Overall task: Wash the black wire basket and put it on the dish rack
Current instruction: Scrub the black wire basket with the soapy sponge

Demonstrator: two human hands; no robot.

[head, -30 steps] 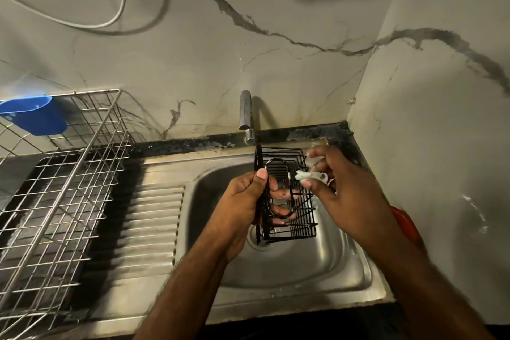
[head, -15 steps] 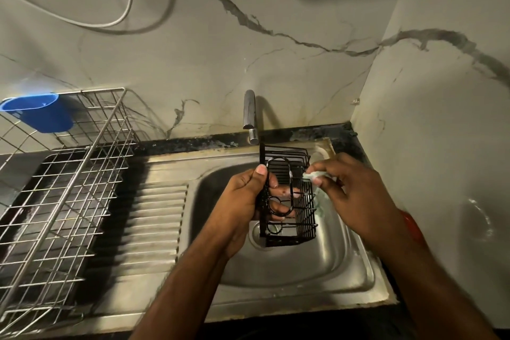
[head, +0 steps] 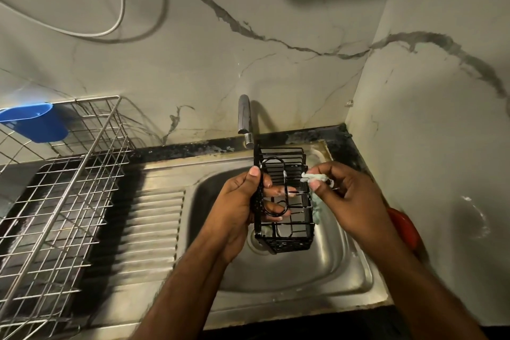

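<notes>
The black wire basket (head: 284, 199) was held upright over the sink (head: 289, 284), just below the tap (head: 245, 121). The left hand (head: 242, 210) gripped its left edge — thumb on the frame, fingers curled behind the wires. The right hand (head: 350, 196) pinched a soapy cloth (head: 313, 178) against the basket's right side. The dish rack (head: 55, 201) stood on the worktop to the left — a blue tub (head: 36, 121) hung on its rear rim.

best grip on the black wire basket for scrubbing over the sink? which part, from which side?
Probably the long left edge, from the left, as the left hand does: thumb on the frame, fingers through the open wire. The black wire basket stands on end over the sink, leaving its right side free for the right hand pinching the scrubber.
</notes>
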